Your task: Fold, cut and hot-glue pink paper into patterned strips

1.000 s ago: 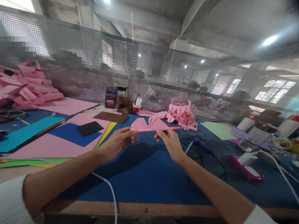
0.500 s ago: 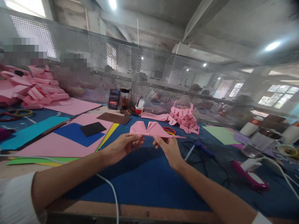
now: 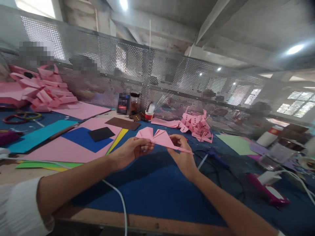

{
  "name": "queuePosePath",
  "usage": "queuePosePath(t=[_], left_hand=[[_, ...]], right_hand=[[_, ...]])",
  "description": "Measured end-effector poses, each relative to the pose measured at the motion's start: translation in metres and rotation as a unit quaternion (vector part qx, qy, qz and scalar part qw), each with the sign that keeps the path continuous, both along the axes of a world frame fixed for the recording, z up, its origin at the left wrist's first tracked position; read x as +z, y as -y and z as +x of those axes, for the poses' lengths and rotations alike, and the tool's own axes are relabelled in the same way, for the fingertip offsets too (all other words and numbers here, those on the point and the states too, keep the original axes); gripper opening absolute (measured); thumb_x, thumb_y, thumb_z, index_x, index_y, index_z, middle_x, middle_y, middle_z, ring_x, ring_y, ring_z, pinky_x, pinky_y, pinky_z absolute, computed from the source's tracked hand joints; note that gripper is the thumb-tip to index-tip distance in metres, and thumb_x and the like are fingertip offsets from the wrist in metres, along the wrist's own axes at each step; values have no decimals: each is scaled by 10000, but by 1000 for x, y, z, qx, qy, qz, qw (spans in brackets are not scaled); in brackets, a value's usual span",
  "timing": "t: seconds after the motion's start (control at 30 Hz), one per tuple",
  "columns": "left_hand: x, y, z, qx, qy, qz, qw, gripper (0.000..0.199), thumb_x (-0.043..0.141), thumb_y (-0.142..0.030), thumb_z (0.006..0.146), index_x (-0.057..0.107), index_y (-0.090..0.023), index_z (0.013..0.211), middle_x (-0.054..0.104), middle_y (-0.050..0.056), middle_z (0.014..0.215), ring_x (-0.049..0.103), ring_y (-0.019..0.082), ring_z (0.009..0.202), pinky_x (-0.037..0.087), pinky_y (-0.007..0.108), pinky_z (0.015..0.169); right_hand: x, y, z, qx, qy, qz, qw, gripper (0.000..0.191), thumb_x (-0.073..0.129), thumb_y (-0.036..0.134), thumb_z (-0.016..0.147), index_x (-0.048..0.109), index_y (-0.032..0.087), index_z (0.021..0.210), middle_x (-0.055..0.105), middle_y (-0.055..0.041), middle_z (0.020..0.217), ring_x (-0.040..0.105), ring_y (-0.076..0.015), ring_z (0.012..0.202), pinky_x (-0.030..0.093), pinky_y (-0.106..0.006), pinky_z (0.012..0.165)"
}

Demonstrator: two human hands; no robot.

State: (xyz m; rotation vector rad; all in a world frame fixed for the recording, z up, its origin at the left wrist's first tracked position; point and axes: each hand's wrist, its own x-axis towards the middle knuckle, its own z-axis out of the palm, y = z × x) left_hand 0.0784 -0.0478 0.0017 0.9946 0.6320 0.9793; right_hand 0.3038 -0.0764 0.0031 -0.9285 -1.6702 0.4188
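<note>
A folded piece of pink paper (image 3: 161,137) is held up above the blue table mat (image 3: 152,193), with two rounded lobes on top and a thin strip pointing right. My left hand (image 3: 134,150) pinches its left end between thumb and fingers. My right hand (image 3: 182,152) grips the right part near the strip, the thumb in front and the fingers curled behind the paper. Past my right hand lies a cluster of folded pink pieces with dark dots (image 3: 195,124).
Colored sheets, among them a blue one (image 3: 86,139), lie at left below a pink paper pile (image 3: 46,88). At right are a glue gun (image 3: 216,157), a magenta device (image 3: 268,190) and a clear jar (image 3: 278,154). A perforated screen (image 3: 172,75) stands behind.
My right hand has moved up and right along the pink paper, its fingers now behind it. The paper has tilted down toward the right. The whole view has shifted slightly.
</note>
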Motion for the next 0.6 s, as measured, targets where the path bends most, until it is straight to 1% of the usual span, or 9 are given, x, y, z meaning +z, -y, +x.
queuePosePath(t=[0.1, 0.17, 0.23, 0.33, 0.4, 0.6], left_hand=[[-1, -3, -1, -1, 3, -2, 1000, 119, 730, -225, 824, 755, -109, 826, 763, 106, 875, 706, 146, 787, 581, 230, 795], [-1, -3, -2, 1, 4, -4, 1000, 114, 717, -224, 825, 745, -115, 806, 758, 103, 854, 707, 149, 789, 581, 230, 791], [-1, -3, -2, 2, 4, -5, 1000, 104, 711, -219, 823, 732, -122, 793, 750, 92, 830, 706, 149, 788, 580, 230, 781], [1, -2, -2, 3, -2, -3, 1000, 89, 718, -219, 819, 718, -132, 803, 732, 71, 801, 695, 142, 765, 578, 232, 755], [2, -1, -1, 7, -6, 5, 1000, 93, 734, -225, 811, 708, -137, 802, 717, 56, 784, 683, 135, 747, 574, 236, 750], [5, 4, 0, 13, -31, 43, 999, 133, 766, -233, 797, 688, -131, 765, 666, 21, 719, 626, 107, 670, 550, 241, 735]], right_hand=[[0, 0, 8, 0, 57, 95, 994, 414, 654, 142, 843, 565, 247, 1234, 640, -50, 1094, 636, -192, 962, 530, -342, 872], [2, 4, 11, -13, 136, 157, 978, 406, 640, 130, 871, 581, 263, 1250, 605, -75, 1181, 606, -216, 1064, 506, -384, 937], [4, 10, 12, -38, 228, 212, 950, 344, 637, 145, 901, 619, 279, 1218, 582, -88, 1250, 561, -244, 1154, 465, -428, 993], [7, 17, 9, -62, 317, 285, 902, 241, 646, 166, 921, 660, 281, 1131, 610, -76, 1263, 537, -254, 1170, 425, -446, 1015], [9, 20, 7, -62, 340, 311, 885, 196, 646, 162, 922, 665, 260, 1091, 639, -69, 1240, 535, -248, 1164, 411, -441, 1027], [9, 21, 6, -51, 377, 323, 867, 163, 616, 174, 939, 651, 244, 1082, 668, -51, 1218, 531, -221, 1170, 384, -423, 1056]])
